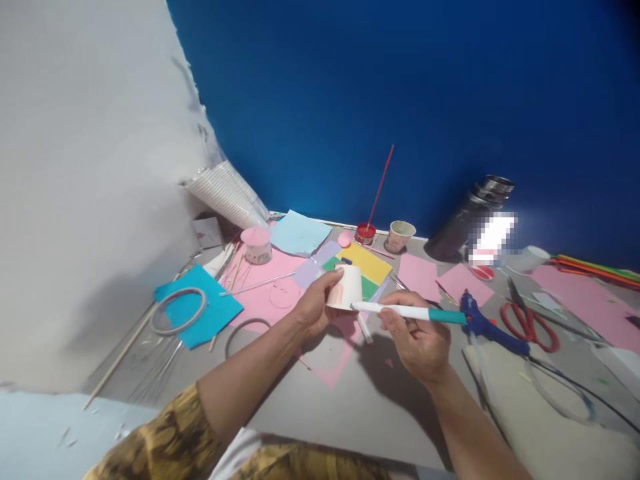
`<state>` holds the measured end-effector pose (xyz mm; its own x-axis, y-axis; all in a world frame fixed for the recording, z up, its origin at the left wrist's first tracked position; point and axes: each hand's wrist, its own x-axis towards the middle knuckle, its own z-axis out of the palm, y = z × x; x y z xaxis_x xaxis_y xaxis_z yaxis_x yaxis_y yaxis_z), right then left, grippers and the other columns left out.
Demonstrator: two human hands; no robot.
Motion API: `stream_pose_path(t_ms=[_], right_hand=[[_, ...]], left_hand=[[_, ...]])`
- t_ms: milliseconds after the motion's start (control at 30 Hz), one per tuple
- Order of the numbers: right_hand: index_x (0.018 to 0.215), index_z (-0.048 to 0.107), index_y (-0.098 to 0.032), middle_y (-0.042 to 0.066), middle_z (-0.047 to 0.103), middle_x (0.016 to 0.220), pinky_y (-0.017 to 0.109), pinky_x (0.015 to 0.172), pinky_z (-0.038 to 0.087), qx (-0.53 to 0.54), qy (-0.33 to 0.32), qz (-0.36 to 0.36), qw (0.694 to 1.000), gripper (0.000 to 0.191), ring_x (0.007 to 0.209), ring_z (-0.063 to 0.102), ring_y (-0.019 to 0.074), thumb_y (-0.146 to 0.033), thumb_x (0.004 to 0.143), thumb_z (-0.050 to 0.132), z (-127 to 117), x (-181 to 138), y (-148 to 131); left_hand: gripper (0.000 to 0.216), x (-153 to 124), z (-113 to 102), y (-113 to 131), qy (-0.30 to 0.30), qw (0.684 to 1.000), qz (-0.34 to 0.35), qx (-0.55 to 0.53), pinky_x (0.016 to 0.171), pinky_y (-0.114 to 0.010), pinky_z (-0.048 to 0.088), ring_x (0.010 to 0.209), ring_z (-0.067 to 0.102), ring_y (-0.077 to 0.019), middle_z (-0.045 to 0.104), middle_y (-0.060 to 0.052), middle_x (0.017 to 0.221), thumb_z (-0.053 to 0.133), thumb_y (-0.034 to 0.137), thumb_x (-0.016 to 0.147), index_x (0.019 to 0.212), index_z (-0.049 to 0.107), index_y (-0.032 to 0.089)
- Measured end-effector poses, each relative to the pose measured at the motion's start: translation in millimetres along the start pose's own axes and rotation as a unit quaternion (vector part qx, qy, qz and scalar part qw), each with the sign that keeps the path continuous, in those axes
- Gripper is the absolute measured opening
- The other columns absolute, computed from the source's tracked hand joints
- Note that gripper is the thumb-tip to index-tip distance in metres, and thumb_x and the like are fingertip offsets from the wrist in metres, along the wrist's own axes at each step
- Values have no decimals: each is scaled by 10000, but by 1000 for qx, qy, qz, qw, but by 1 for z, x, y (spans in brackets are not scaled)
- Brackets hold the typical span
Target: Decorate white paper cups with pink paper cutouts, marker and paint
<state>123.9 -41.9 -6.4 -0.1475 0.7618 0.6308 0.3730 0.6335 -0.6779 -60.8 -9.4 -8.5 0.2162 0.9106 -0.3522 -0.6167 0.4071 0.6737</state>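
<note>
Just below the centre of the frame, the left hand (315, 308) is gripping a small white paper cup (346, 287), with fingers and thumb closed around its left side. The hand is holding the cup above the grey table (370, 400), and the narrower end seems to be pointing toward the top of the frame. To the right of it, the right hand (417, 340) is pinching a white marker (407, 311) between thumb and fingertips. The marker's long axis is lying almost level across the frame. Its tip is pointing left and touching the cup's lower edge, while its teal end is pointing right toward the blue glue gun (487, 327). Red scissors (530, 323) are lying further right, well apart from the hands. Behind the cup, yellow paper (367, 261) and pink paper (270, 293) are covering the table. A red paint pot (365, 233) is standing beside a patterned cup (400, 235) near the blue wall (400, 100). At centre left, a wire ring (179, 311) is resting on blue paper (220, 313).
</note>
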Motion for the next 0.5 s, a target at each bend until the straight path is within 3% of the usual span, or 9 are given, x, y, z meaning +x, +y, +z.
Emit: stream_pose_path(t_ms=[500], right_hand=[[980, 682, -232, 23, 716, 772, 267, 574, 549, -3, -11, 16, 1000, 112, 686, 702, 171, -326, 955, 628, 0, -2, 4]], left_hand=[[287, -1, 3, -2, 3, 999, 25, -27, 561, -286, 555, 673, 645, -186, 674, -62, 836, 654, 276, 868, 1122, 654, 143]])
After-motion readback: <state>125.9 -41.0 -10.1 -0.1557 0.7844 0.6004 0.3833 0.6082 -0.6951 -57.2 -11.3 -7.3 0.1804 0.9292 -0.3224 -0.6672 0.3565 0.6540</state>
